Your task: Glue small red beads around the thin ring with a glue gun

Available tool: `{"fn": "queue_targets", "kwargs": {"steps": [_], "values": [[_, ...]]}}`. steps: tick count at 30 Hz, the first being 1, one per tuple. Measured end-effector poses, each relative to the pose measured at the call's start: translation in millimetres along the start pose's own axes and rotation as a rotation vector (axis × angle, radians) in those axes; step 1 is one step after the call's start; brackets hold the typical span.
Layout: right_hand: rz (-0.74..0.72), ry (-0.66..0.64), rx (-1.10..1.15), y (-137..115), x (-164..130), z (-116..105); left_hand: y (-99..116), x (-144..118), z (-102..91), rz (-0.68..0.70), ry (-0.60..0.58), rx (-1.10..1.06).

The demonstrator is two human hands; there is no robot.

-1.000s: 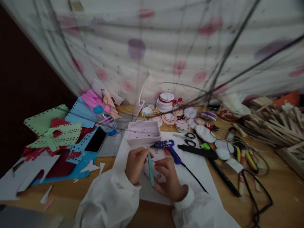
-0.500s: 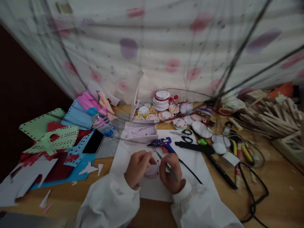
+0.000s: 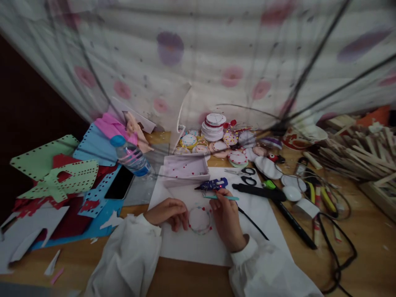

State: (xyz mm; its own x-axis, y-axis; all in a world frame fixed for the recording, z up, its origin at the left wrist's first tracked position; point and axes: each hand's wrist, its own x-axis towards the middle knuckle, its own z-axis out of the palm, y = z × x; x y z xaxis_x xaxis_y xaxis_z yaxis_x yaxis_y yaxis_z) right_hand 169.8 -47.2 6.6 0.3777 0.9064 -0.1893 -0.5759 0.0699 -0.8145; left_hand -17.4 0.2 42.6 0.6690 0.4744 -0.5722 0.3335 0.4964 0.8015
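A round ring point(image 3: 200, 234) with small red and pale blue-green dots around its rim lies on a white sheet of paper point(image 3: 182, 251). My left hand point(image 3: 168, 212) is at the ring's left edge, fingers loosely bent and apart, with nothing visible in them. To the right of the ring, my right hand point(image 3: 227, 218) grips slim teal tweezers point(image 3: 210, 197), held nearly level. Its fingertips come close to the blue glue gun point(image 3: 213, 184), whose red light is on; I cannot tell whether they touch it. An open white box point(image 3: 185, 175) stands behind the ring.
Scissors point(image 3: 248, 180), a black marker point(image 3: 293, 227) and a cable point(image 3: 332, 243) lie right. Decorated discs point(image 3: 238, 156) are heaped behind. A water bottle point(image 3: 133, 161), a phone point(image 3: 119, 183) and coloured sheets point(image 3: 74, 177) lie left. Wooden sticks point(image 3: 365, 152) are piled far right.
My hands have moved apart; the left shifted left and its fingers loosened. The tweezers turned from slanting to nearly level, by the glue gun. The ring shows more fully.
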Motion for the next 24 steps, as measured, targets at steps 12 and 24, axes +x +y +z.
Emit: {"fn": "queue_targets", "kwargs": {"steps": [12,24], "values": [[0.016,-0.065,-0.127,10,-11,0,-13,10,-8.6,0.102,-0.117,-0.108],[-0.346,-0.173,-0.512,4,-19,0,-18,12,-4.7,0.153,-0.093,-0.068]]}}
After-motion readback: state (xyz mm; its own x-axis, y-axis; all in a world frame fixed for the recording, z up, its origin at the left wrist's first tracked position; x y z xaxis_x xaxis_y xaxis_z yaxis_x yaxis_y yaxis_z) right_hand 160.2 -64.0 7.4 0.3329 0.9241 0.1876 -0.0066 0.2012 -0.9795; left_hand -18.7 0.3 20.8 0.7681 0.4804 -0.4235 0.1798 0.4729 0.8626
